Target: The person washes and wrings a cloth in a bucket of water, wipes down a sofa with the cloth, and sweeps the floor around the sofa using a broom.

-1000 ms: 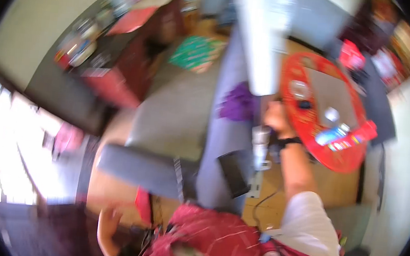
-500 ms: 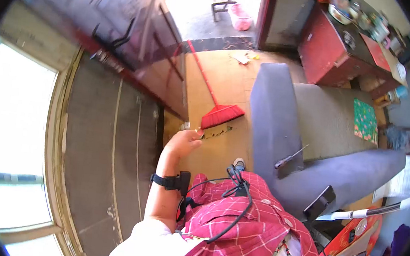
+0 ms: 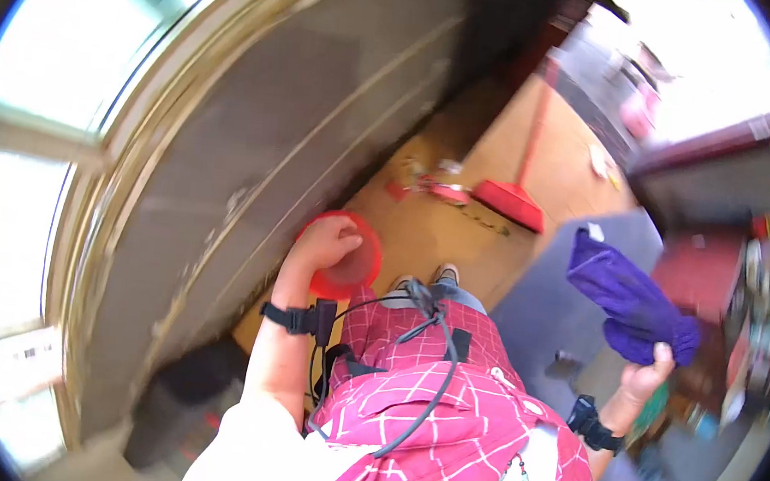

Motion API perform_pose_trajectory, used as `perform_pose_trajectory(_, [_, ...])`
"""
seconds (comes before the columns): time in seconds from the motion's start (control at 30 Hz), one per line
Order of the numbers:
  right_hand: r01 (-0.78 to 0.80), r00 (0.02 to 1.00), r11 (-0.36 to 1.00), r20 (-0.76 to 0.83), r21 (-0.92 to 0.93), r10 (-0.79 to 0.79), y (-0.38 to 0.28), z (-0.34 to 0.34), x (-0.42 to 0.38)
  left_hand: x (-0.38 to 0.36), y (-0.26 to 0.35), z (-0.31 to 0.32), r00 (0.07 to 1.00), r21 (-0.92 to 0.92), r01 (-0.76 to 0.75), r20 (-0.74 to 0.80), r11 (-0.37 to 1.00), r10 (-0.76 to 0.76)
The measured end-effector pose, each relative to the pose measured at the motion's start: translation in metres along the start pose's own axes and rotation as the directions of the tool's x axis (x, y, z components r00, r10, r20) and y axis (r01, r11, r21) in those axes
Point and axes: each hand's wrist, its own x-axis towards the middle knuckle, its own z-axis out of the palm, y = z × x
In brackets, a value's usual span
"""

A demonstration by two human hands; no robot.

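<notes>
My left hand (image 3: 327,241) is over the red bin (image 3: 368,262) beside the dark wall. Its fingers are curled together, and what they hold, if anything, is hidden. Out to the right, my right hand (image 3: 648,373) grips a purple cloth (image 3: 625,296) by its lower end, and the cloth stretches up and to the left. A red broom (image 3: 511,204) lies head-down on the tan floor, its handle pointing toward the doorway. Small litter (image 3: 448,191) is on the floor left of the broom head, with dark crumbs just below it.
A grey-blue sofa (image 3: 543,288) is right of my feet. The dark wall panel (image 3: 286,110) and window frame fill the left side. A red cabinet (image 3: 699,271) with cluttered items is at the right. Beyond the doorway is a pink bucket (image 3: 639,112).
The view has turned. My left hand has moved from near the floor litter to over the red bin, now in view. My right hand has risen into clearer view with the purple cloth.
</notes>
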Motion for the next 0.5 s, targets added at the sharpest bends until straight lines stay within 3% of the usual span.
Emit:
perform_pose_trajectory(0.07, [-0.182, 0.953, 0.981, 0.258, 0.061, 0.16, 0.019, 0.091, 0.007, -0.03, -0.028, -0.012, 0.98, -0.056, 0.142, -0.132, 0.988, -0.148])
perform_pose_trajectory(0.1, [-0.284, 0.914, 0.959, 0.304, 0.005, 0.269, 0.045, 0.105, 0.012, -0.043, -0.039, -0.012, 0.956, -0.081, 0.209, -0.195, 0.975, -0.221])
perform_pose_trajectory(0.17, [-0.316, 0.816, 0.927, 0.442, -0.202, 0.374, 0.078, 0.152, 0.012, -0.08, -0.066, -0.002, 0.907, -0.179, 0.288, -0.264, 0.941, -0.328])
perform_pose_trajectory(0.2, [-0.355, 0.742, 0.911, 0.529, -0.212, 0.412, 0.083, 0.183, 0.008, -0.096, -0.074, 0.007, 0.874, -0.227, 0.329, -0.293, 0.916, -0.387])
perform_pose_trajectory(0.23, [-0.375, 0.604, 0.875, 0.634, -0.308, 0.482, 0.098, 0.207, 0.008, -0.109, -0.081, 0.016, 0.839, -0.277, 0.366, -0.315, 0.889, -0.444])
perform_pose_trajectory(0.27, [-0.315, 0.535, 0.872, 0.689, -0.376, 0.49, 0.119, 0.229, 0.008, -0.121, -0.081, 0.028, 0.807, -0.317, 0.388, -0.337, 0.865, -0.485])
perform_pose_trajectory(0.3, [-0.233, 0.362, 0.851, 0.77, -0.47, 0.525, 0.132, 0.258, 0.007, -0.137, -0.08, 0.04, 0.754, -0.401, 0.434, -0.329, 0.807, -0.569])
perform_pose_trajectory(0.33, [-0.255, 0.224, 0.755, 0.723, -0.604, 0.653, 0.142, 0.281, 0.002, -0.151, -0.08, 0.05, 0.7, -0.478, 0.47, -0.31, 0.742, -0.643])
perform_pose_trajectory(0.4, [0.007, 0.026, 0.695, 0.695, -0.719, 0.719, 0.167, 0.332, -0.01, -0.17, -0.087, 0.081, 0.665, -0.553, 0.467, -0.294, 0.69, -0.686])
perform_pose_trajectory(0.5, [0.194, -0.142, 0.739, 0.727, -0.645, 0.672, 0.197, 0.394, -0.054, -0.178, -0.102, 0.127, 0.634, -0.637, 0.464, -0.247, 0.615, -0.733])
